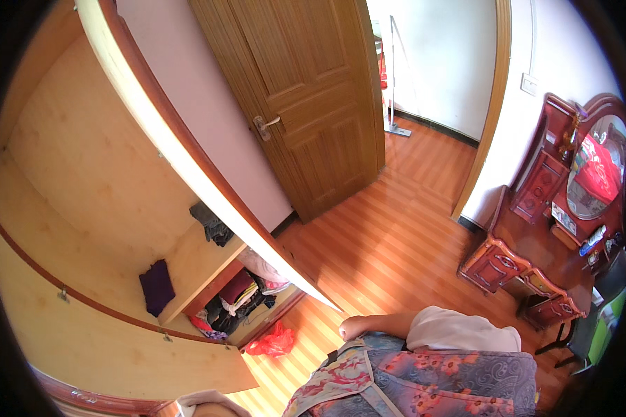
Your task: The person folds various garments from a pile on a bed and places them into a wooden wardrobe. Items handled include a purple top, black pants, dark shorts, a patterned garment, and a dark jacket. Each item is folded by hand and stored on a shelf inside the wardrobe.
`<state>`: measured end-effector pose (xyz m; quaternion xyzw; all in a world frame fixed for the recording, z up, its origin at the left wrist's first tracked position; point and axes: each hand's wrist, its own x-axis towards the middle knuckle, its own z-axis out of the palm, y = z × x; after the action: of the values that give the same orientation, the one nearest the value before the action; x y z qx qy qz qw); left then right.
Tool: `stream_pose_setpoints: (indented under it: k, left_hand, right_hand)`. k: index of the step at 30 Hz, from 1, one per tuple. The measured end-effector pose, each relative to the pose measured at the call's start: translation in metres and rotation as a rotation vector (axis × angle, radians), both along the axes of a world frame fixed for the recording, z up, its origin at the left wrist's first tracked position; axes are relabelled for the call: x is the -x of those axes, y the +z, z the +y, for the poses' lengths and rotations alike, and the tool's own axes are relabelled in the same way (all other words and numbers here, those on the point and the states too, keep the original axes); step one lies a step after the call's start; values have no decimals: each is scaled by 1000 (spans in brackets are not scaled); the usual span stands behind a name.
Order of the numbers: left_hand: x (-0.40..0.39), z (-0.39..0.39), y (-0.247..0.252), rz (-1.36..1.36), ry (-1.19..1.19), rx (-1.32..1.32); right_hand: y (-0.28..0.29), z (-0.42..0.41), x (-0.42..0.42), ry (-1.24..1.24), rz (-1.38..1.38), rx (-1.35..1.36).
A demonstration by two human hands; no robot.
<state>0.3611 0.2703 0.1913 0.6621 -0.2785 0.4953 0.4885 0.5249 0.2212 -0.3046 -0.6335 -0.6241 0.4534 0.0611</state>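
Note:
My right hand (350,328) shows at the end of my bare forearm, beside the upper edge of a floral patterned garment (438,372) at my body. Its fingers cannot be made out, nor whether they hold anything. My left hand is out of view; a pale sleeve with a bit of bare arm shows at the bottom edge. Before me on the left is a wooden wardrobe with its doors apart. A dark purple folded cloth (157,287) and dark folded clothes (212,224) lie on its shelf (198,271). Mixed clothes (235,307) are piled in the compartment below.
A red plastic bag (274,341) lies on the striped wooden floor (354,245) by the wardrobe. The wardrobe door (188,177) juts towards me. Farther off are an ajar brown room door (313,104) and a flat mop (396,130). At right stand a carved dressing table (542,250) and a chair (579,333).

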Motion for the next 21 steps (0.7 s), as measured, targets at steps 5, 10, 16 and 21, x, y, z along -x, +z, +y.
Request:
stream_pose_setpoints:
  k: [5,10,16,21]
  left_hand:
    - [25,-27,2,7,-7,-19]
    - [45,-50,7,4,-17,-44]
    - [58,-77,13,-3,6,-106]
    - [56,-87,18,-21,-1,-127]
  right_hand:
    - [-22,-23,53,77,94,-100]
    - [-36,-26,78,166,101,-105]
    - [-30,-37,82,92,86,-204]
    - [-57,-47,64,143,27,-258]
